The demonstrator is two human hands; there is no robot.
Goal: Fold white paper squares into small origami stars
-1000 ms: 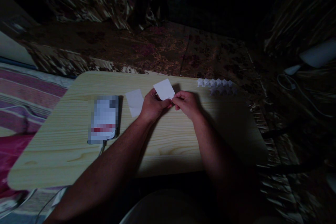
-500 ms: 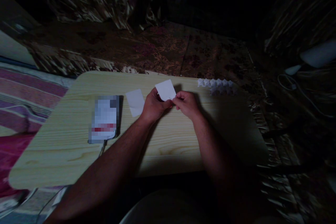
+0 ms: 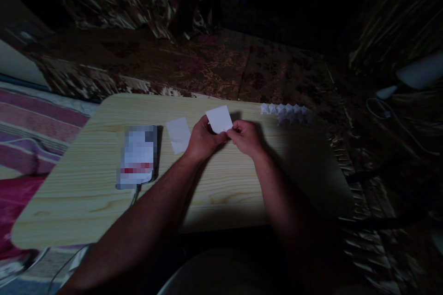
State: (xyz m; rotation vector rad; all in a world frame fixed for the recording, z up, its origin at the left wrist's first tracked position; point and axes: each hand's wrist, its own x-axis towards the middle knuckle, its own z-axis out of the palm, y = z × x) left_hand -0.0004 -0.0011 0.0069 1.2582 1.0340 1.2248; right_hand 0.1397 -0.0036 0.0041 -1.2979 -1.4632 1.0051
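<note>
A small white square sheet of paper [image 3: 219, 119] is held up above the table between both hands. My left hand [image 3: 205, 139] grips its lower left side, thumb in front along the bottom edge and fingers behind. With thumb and fingertips my right hand [image 3: 245, 136] pinches the lower right corner. The fingers hide that corner, so any fold there cannot be made out. Just left of my left hand, a second white sheet [image 3: 178, 134] lies on the table, partly covered by the hand.
The light wooden table [image 3: 221, 193] has rounded corners. At its left lies a blurred-out device [image 3: 136, 156] with a cable [image 3: 134, 197]. Small white folded paper shapes [image 3: 284, 109] stand in rows at the far right. Patterned cloth [image 3: 207, 62] lies beyond the table.
The held paper has shifted very slightly to the right and tilted a little. My right fingers have closed a bit nearer to its corner. Everything else stays put.
</note>
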